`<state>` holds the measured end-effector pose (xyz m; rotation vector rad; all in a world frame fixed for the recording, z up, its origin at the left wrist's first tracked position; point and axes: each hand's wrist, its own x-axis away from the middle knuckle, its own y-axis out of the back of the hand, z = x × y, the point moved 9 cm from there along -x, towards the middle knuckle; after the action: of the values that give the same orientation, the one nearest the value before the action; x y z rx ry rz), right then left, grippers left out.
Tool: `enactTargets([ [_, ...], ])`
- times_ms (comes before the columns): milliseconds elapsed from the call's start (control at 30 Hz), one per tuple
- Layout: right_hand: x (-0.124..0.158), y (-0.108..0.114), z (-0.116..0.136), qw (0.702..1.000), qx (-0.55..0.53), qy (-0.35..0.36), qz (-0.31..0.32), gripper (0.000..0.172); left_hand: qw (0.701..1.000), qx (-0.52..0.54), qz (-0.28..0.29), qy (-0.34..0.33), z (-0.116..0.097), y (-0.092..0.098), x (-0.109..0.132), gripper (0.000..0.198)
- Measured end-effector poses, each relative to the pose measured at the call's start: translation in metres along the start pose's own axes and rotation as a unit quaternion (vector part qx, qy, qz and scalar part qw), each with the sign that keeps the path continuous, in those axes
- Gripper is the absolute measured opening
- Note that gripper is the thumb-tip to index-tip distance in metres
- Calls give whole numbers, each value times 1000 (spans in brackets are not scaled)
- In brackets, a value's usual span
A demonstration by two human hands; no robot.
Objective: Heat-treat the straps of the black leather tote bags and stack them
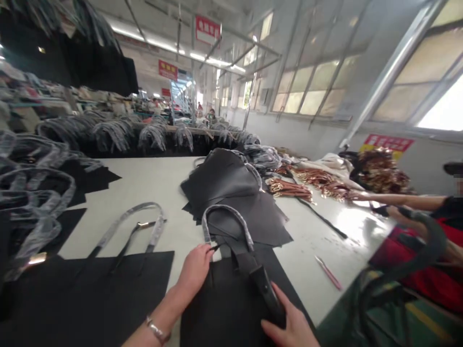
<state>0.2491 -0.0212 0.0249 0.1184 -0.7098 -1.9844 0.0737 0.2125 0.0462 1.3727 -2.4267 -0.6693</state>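
A black bag panel (220,303) lies in front of me, with a plastic-wrapped handle (227,210) arching up from its top edge. At the handle's left base my left hand (197,270) pinches a thin black strap end (216,247). My right hand (289,320) is wrapped round a long, thick black piece (267,291) with a small round dot, over the panel's right side; its exact kind I cannot make out. Left of my hands lies another black panel (90,294) with a wrapped handle (133,212) and a narrow strap with a gold-coloured metal piece (143,225).
Stacked black panels (231,178) lie beyond my hands on the pale table (144,176). A pink-handled pointed tool (329,273) and bundles of brown straps (289,189) are on the right. Wrapped handles (32,193) pile up left. A co-worker's arms (408,200) reach in from the right.
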Motion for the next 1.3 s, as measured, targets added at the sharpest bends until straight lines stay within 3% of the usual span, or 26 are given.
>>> enactTargets([
  [133, 7, 9, 11, 997, -61, -23, 33, 87, 971, 187, 67, 133, 8, -37, 32, 37],
  [333, 9, -2, 50, 968, -181, -38, 167, 83, 915, 360, 53, 174, 18, -75, 55, 51],
  [433, 5, -16, 66, 952, -205, -42, 223, 78, 895, 409, 73, 164, 13, -82, 59, 46],
  [700, 2, -26, 77, 938, -221, -43, 264, 67, 878, 447, 74, 157, 4, -83, 64, 37],
  [900, -8, -4, 66, 959, -213, -37, 181, 71, 875, 437, 79, 194, 12, -88, 65, 35],
  [1033, 2, -15, 68, 943, -204, -49, 258, 72, 875, 445, 85, 169, 10, -91, 64, 33],
  [1100, 1, -19, 73, 944, -204, -40, 255, 71, 872, 449, 95, 168, 8, -92, 64, 31],
  [1200, -12, -11, 72, 963, -194, -33, 185, 74, 852, 460, 105, 226, 14, -95, 66, 24],
  [1300, -14, -4, 63, 969, -179, -42, 162, 79, 821, 484, 116, 281, 19, -97, 70, 20],
])
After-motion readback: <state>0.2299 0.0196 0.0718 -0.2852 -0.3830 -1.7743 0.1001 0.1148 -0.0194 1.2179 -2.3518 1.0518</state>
